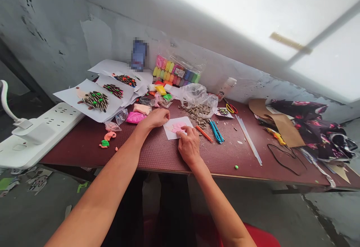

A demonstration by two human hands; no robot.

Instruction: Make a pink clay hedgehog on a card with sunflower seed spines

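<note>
A small white sheet of paper (171,135) lies on the table with a flattened patch of pink modelling clay (177,127) and a paler clay area on its left. My right hand (189,143) rests over the sheet's right side, its bent fingertips touching the pink clay, thumb and forefinger apart. Just beyond the sheet's upper left corner, my left hand (159,118) is closed with curled fingers; whatever they hold is hidden. Close to my right hand lie an orange pen-like stick (204,134) and a blue utility knife (216,131). Striped sunflower seeds (198,112) are heaped behind the sheet.
Finished seed-hedgehog pictures (95,98) are stacked at left beside a white power strip (42,134). Packs of pink clay (135,117) and a multicoloured clay set (177,72) stand behind. Scissors (231,107), clear glue sticks (249,140) and a yellow glue gun (276,136) lie right.
</note>
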